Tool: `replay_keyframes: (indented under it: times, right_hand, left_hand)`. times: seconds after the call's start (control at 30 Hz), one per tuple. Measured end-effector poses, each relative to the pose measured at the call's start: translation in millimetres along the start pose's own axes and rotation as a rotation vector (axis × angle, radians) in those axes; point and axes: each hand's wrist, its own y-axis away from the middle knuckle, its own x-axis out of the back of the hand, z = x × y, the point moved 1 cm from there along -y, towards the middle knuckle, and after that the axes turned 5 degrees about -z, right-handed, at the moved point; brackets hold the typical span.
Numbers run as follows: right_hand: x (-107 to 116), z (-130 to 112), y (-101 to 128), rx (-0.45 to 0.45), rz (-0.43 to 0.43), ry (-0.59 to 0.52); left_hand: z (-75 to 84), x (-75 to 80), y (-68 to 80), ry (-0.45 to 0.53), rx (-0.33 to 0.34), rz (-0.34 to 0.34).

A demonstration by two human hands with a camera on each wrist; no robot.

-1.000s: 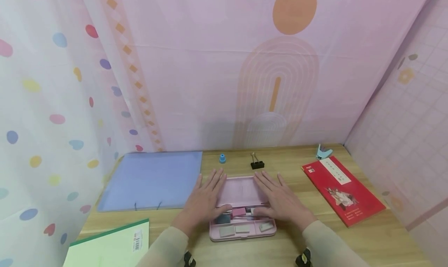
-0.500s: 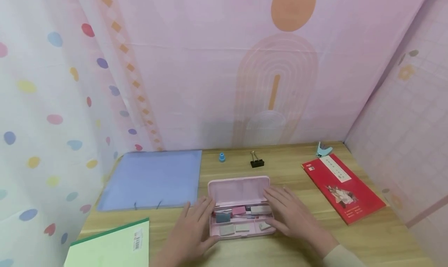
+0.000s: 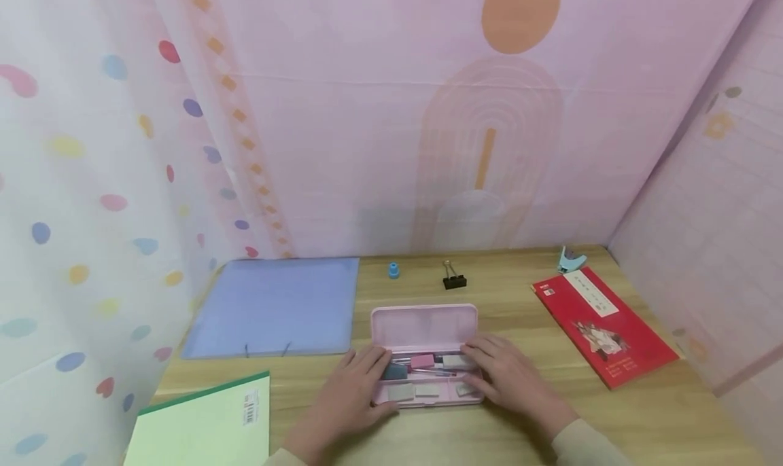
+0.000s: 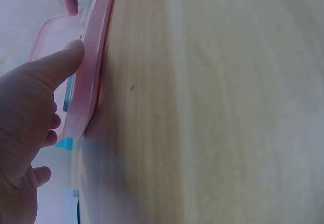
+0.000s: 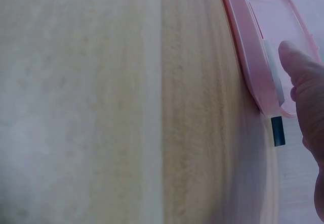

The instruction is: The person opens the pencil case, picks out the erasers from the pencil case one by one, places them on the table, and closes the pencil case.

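Head view: pink pencil case point(image 3: 426, 364) lies open on the surface betw. both hands, long axis left-right. Left hand point(image 3: 353, 398) at its left end, right hand point(image 3: 510, 381) at its right end, equally near, fingers relaxed, no grip.

Left wrist: thumb point(image 4: 59, 64) touches the case rim point(image 4: 93, 67).

Right wrist: thumb point(image 5: 298, 64) just beside the rim.

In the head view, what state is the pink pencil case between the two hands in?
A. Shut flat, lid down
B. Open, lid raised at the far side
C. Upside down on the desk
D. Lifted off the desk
B: the pink pencil case sits on the wooden desk with its lid up at the far side, erasers and pens showing in the tray, the left hand and right hand at its ends.
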Motion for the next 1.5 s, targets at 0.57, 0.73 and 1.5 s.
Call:
replay_keyframes:
  times: [0.57, 0.73, 1.5]
  right_hand:
    - [-8.4, 2.6, -10.8, -0.050, -0.057, -0.004]
    - [-8.7, 0.3, -12.2, -0.074, -0.070, -0.056]
    - [18.4, 80.7, -2.4, -0.331, 0.002, -0.057]
  left_hand:
    - [3.5, -6.1, -2.9, 0.103, 0.033, 0.022]
    - [4.7, -2.4, -2.6, 0.132, 0.071, -0.017]
    - [-3.7, 1.6, 5.3, 0.163, 0.141, -0.062]
